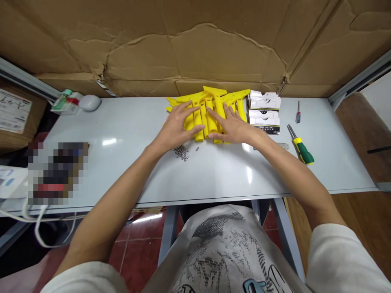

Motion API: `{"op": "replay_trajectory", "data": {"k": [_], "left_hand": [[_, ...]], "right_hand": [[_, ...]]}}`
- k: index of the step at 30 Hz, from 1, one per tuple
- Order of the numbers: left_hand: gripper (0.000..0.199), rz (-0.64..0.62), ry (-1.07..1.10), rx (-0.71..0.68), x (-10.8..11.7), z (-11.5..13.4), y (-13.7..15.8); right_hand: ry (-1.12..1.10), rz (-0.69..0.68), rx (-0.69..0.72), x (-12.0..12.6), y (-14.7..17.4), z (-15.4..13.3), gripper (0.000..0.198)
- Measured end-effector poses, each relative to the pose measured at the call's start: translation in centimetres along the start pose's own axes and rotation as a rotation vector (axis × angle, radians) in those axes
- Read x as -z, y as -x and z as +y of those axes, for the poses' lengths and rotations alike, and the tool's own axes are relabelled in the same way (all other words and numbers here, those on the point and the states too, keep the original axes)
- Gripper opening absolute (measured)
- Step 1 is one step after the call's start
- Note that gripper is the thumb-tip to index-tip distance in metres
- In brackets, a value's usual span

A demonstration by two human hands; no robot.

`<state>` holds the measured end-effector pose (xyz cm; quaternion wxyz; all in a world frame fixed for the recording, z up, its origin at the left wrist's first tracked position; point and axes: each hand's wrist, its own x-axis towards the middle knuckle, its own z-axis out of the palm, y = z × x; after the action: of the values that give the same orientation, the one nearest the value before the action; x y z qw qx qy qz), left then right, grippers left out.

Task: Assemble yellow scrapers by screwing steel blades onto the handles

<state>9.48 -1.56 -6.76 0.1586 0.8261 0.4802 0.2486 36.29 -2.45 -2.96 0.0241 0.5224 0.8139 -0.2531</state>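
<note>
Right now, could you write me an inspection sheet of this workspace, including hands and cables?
Surface: white table, glossy, showing light reflections.
Job's things: yellow pieces piled toward the back; small metal parts, seemingly screws, lie in front; packaging cards stand to their right.
Clutter: green-and-yellow screwdriver and smaller screwdriver at right; white rounded object at back left; pixelated patch at left, contents unreadable.
Hands: left hand and right hand, bare, fingers spread, touch the yellow pieces from opposite sides.
Cables: white cables at left, one looping below table height.
Surroundings: brown cardboard behind; red tiled floor below.
</note>
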Motion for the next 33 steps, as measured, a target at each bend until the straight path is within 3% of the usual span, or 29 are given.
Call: {"op": "replay_trajectory", "data": {"k": [2,5,14,18,22,25,29,33], "left_hand": [[0.058,0.094,0.040,0.135,-0.1,0.1,-0.7],[0.053,0.129,0.041,0.253,-0.5,-0.1,-2.0],[0.058,0.191,-0.091,0.243,-4.4,-0.5,-5.6],[0.067,0.197,-0.011,0.294,-4.9,0.0,-7.0],[0.060,0.219,-0.016,0.345,-4.8,-0.3,-7.9],[0.058,0.192,0.018,0.324,-4.0,-0.5,-8.1],[0.060,0.139,0.035,0.399,-1.2,0.5,-7.3],[0.066,0.241,0.018,0.430,2.2,2.7,-6.2]], "right_hand": [[0.014,-0.009,-0.026,0.3,0.3,-0.4,0.102],[0.040,-0.018,-0.046,0.5,0.6,-0.8,0.098],[0.099,-0.024,-0.019,0.5,-0.2,-0.3,0.107],[0.108,-0.022,-0.008,0.5,-0.4,-0.2,0.114],[0.083,-0.007,-0.004,0.3,-0.5,-0.2,0.119],[0.091,0.001,-0.012,0.2,-0.6,-0.4,0.118],[0.071,0.011,-0.011,0.2,-0.6,-0.5,0.115],[0.024,0.023,-0.017,-0.1,-0.6,-0.9,0.122]]}}
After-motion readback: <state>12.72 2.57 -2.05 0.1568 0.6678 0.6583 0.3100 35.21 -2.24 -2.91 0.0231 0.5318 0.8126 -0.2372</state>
